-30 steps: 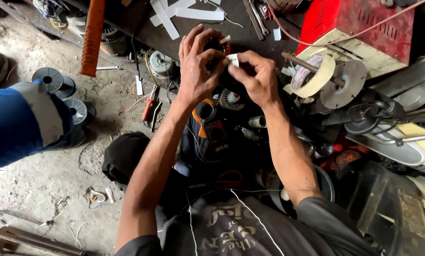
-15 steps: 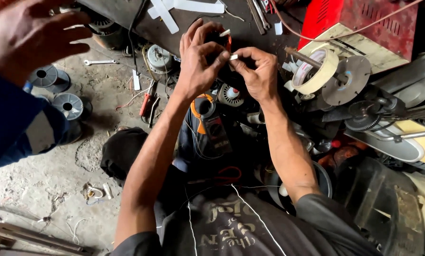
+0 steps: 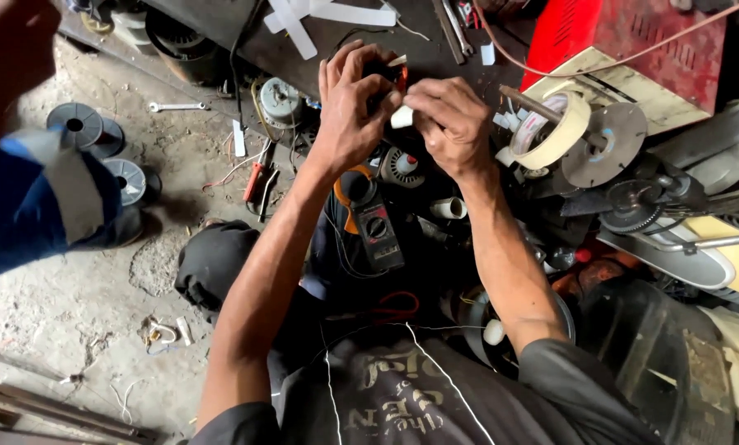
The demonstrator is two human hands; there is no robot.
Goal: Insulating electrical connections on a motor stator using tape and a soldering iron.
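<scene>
Floor (image 3: 98,280) was littered, red box (image 3: 633,41) at 1 o'clock, clamp meter (image 3: 374,222) centre. Left hand (image 3: 349,115) cupped small dark part (image 3: 386,78) at 12; right hand (image 3: 452,124) pinched white piece (image 3: 402,118) against it. Best kept braced, fingers tight, wires clear.

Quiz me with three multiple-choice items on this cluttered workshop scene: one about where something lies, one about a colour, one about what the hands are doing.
1. Where is the clamp meter?
A. below the hands, above the lap
B. on the red box
C. on the floor by the spools

2. What colour is the big box at upper right?
A. blue
B. red
C. green

3. How are the left hand and right hand?
A. resting apart
B. both raised together on a small part
C. holding the wrench

Answers: A, it sits under the wrists; B, its casing is red; B, fingers meet on it.
</scene>
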